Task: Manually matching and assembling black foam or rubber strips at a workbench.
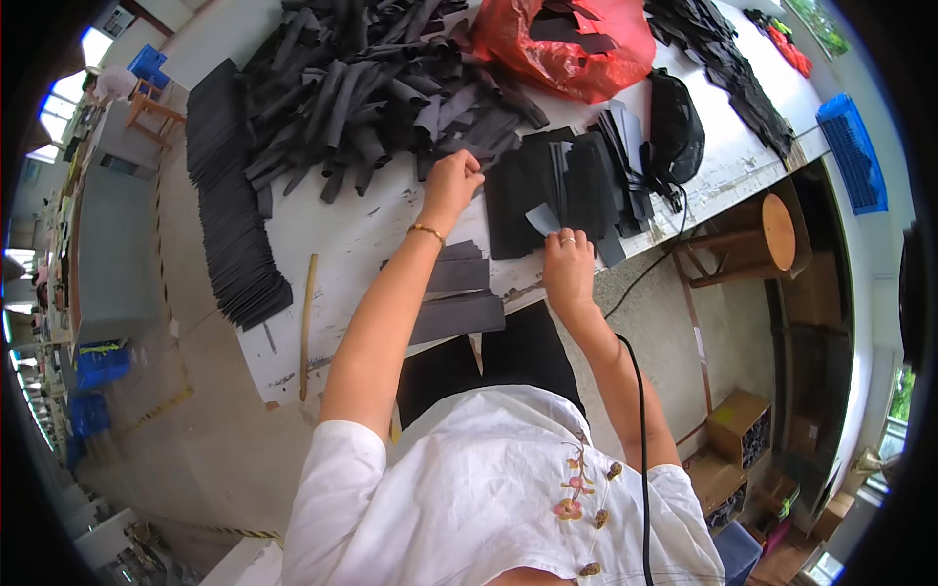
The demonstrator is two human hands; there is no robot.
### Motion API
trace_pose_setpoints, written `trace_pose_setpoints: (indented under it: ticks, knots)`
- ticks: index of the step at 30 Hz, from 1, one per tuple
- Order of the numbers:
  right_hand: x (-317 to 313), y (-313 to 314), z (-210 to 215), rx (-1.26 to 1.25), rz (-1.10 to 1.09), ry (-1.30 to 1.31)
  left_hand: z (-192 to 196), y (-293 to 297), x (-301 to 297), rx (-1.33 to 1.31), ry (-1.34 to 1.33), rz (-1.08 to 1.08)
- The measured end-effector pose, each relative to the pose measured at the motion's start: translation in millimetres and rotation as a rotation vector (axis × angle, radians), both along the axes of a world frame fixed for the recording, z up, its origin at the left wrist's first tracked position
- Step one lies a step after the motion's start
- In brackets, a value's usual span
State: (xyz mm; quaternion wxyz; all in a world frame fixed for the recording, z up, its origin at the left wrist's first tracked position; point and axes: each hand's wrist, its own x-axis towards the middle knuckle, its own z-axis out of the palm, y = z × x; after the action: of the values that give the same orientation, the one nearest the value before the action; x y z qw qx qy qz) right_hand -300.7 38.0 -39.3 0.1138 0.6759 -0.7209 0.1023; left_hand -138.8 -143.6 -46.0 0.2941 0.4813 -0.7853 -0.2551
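The white tabletop (352, 234) stretches out ahead of both my hands, scuffed and marked where it shows bare. Beyond my left hand lies the big loose heap of curled black strips (381, 88), and far off to its left a long neat row of stacked black sheets (234, 215) runs along the tabletop's edge. Past my right hand sits a red plastic bag (567, 44), and to its right a black bag (676, 127) with a wooden stool (772, 234) just below that. Between my two hands stands a packed bundle of flat black pieces (562, 181). Under my left forearm rest a few flat dark sheets (457, 293), and a thin wooden stick (307, 322) lies further left. My left arm is stretched forward, a thin bracelet at the wrist, and my left hand (451, 184) is curled into a loose fist at the near edge of the heap, gripping black strips there. My right arm is bent closer in; my right hand (569, 259), wearing a ring, pinches a small grey-blue piece (542, 219) between its fingertips, right against the bundle.
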Motion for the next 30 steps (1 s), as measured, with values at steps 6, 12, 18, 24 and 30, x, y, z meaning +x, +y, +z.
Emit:
trace_pose_setpoints:
  ticks: [6, 12, 18, 24, 30]
  knots:
    - [-11, 1, 26, -0.278, -0.021, -0.319, 17, 23, 37, 0.18, 0.063, 0.089]
    - [10, 0, 82, -0.406, 0.019, -0.962, 58, 82, 64, 0.711, 0.953, 0.144]
    - [48, 28, 98, -0.099, 0.206, -1.258, 87, 115, 55, 0.869, 1.552, 0.065]
    - [49, 36, 103, -0.171, 0.437, -0.854, 113, 135, 56, 0.851, 1.512, 0.248]
    - [53, 39, 110, -0.062, 0.336, -0.967, 109, 137, 80, 0.81, 1.457, 0.105]
